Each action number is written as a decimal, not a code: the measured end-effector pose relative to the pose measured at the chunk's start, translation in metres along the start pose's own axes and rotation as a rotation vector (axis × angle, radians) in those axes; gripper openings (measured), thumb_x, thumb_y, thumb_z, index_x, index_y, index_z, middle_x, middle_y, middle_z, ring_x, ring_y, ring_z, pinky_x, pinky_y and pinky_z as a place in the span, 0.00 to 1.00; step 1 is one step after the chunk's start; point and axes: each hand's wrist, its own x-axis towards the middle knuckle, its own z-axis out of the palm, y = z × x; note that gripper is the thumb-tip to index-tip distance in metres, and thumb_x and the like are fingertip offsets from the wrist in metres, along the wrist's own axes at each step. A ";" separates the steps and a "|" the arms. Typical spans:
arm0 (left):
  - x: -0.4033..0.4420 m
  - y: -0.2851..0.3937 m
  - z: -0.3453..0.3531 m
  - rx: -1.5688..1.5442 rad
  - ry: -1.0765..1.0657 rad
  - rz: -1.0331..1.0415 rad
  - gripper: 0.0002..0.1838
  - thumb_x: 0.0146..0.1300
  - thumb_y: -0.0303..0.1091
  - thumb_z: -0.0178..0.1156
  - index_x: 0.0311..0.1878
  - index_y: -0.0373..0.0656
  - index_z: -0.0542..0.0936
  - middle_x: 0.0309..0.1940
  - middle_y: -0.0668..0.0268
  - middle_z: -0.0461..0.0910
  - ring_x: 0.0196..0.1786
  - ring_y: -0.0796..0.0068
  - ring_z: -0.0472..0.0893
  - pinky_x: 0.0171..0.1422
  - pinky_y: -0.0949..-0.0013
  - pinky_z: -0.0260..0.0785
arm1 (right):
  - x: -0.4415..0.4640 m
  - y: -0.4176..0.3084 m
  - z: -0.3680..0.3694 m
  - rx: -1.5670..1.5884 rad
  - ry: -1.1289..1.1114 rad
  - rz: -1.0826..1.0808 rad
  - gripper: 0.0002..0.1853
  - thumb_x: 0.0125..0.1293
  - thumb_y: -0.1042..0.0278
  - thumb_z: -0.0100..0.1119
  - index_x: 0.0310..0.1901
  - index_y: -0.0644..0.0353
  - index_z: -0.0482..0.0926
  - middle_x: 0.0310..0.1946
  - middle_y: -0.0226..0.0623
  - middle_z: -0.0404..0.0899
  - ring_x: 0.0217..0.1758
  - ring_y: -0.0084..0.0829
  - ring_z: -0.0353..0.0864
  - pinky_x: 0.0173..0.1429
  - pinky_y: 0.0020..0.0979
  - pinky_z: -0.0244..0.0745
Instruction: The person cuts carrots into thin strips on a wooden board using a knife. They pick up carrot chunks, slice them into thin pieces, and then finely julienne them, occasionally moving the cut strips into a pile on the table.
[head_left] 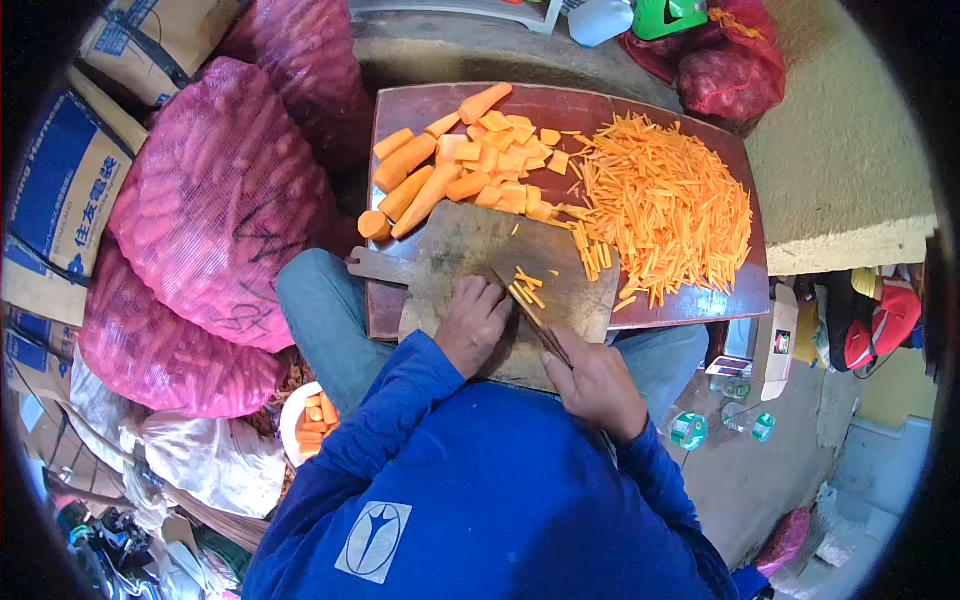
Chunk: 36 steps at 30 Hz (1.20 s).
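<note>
My right hand [597,384] is wrapped round the handle of a knife [535,320], whose blade points up and left over a wooden cutting board [455,250]. My left hand [474,326] rests on the board left of the blade, fingers curled; what lies under its fingertips is hidden. Several thin carrot sticks [527,290] lie beside the blade. Beyond the board, peeled whole carrots [406,163] and cut chunks [495,150] are on the dark red table [590,100]. A large heap of carrot strips [665,205] covers its right side.
Pink mesh sacks [215,200] and cardboard boxes [55,190] stand at the left. A white container of carrots [312,422] sits low beside my left leg. Plastic bottles [688,430] are on the floor at the right. A red mesh bag [732,75] lies beyond the table.
</note>
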 end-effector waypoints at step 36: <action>0.000 0.002 0.001 0.038 0.007 -0.011 0.16 0.59 0.30 0.63 0.48 0.32 0.84 0.44 0.53 0.78 0.52 0.50 0.78 0.62 0.50 0.72 | 0.013 -0.004 0.009 0.085 0.113 -0.099 0.18 0.79 0.63 0.63 0.62 0.63 0.76 0.34 0.64 0.86 0.38 0.68 0.87 0.42 0.62 0.82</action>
